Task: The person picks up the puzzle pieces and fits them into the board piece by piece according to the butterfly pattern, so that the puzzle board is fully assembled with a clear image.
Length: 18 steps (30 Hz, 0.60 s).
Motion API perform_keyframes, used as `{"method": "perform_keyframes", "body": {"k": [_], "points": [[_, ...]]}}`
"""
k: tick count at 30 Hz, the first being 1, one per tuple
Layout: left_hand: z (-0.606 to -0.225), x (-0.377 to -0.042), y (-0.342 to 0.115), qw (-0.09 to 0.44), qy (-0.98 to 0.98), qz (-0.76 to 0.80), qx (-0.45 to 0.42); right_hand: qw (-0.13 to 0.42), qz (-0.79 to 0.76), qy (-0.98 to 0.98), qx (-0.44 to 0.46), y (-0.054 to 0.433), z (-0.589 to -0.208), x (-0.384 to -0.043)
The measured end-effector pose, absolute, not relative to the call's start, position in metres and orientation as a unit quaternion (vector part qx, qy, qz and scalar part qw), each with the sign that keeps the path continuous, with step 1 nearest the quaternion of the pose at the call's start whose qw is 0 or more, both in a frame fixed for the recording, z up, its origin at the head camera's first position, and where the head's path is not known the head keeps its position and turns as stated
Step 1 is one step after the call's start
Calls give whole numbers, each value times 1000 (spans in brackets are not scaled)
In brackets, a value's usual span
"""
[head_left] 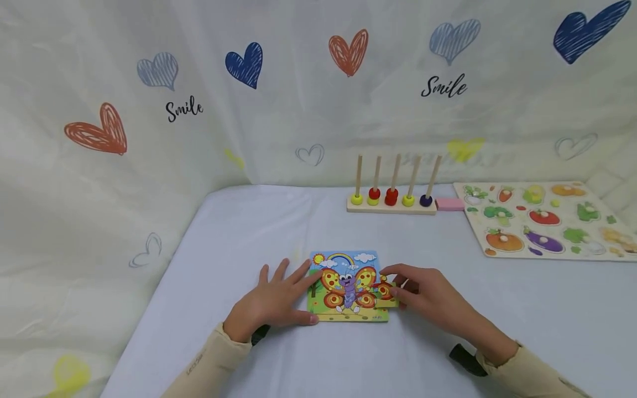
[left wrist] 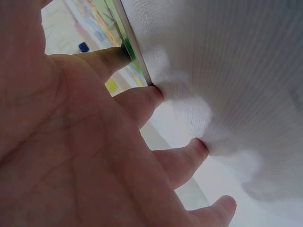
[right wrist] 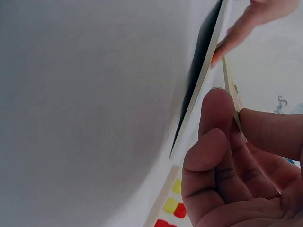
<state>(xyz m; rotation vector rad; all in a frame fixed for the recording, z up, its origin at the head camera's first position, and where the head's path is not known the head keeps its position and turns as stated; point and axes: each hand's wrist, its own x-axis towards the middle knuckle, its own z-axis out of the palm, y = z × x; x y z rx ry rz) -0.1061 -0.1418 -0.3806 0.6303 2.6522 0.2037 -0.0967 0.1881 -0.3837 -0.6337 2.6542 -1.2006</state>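
A butterfly jigsaw puzzle (head_left: 348, 284) lies on the white table in the head view, with a sun, rainbow and clouds along its top. My left hand (head_left: 276, 298) is spread at its left side, index finger on the picture and thumb at the lower left corner. In the left wrist view, the fingers of my left hand (left wrist: 94, 132) are straight along the board's edge. Between thumb and fingers, my right hand (head_left: 423, 287) pinches a puzzle piece (head_left: 386, 301) over the board's right edge. The right wrist view shows that thin piece (right wrist: 229, 80) edge-on, apart from the board (right wrist: 201, 87).
Behind the puzzle stands a wooden bead stacker (head_left: 393, 209) with several pegs and coloured beads. A pink block (head_left: 449, 205) sits beside it, next to a vegetable peg board (head_left: 542, 221) at the back right. A curtain (head_left: 278, 127) printed with hearts hangs behind the table.
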Motion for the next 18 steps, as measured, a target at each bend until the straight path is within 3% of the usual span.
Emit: {"method": "perform_keyframes", "body": {"k": [18], "points": [[-381,-107,-142,208,950,75,222,86,-387,893,-213,160,-385,-101]]}}
